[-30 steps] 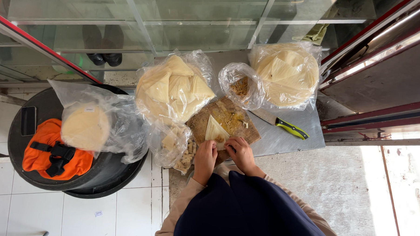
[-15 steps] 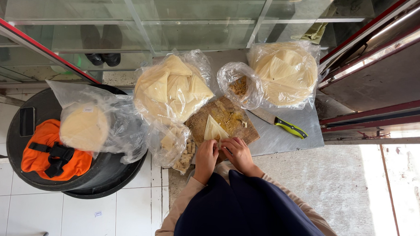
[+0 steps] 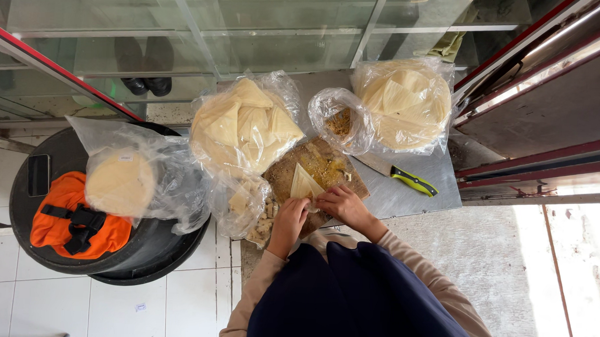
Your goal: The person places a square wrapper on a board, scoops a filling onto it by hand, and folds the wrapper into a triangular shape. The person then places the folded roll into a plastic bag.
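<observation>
**Folding a pastry triangle at the board**

Low in the middle of the frame, the left hand (image 3: 290, 215) and right hand (image 3: 338, 204) pinch the near edge of a pale pastry triangle (image 3: 305, 183), pinning it flat on the wooden board (image 3: 333, 166). A green-handled knife (image 3: 409, 180) lies right of the board on the metal surface (image 3: 419, 196), within reach. Farther up, bags of folded pastry (image 3: 245, 127) sit open-mouthed.

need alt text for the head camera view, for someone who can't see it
Seen from above, a person's left hand and right hand pinch a pale triangular pastry on a crumb-strewn wooden board. Around it sit clear bags of folded pastry, a green-handled knife and a black drum holding an orange pouch.
</observation>
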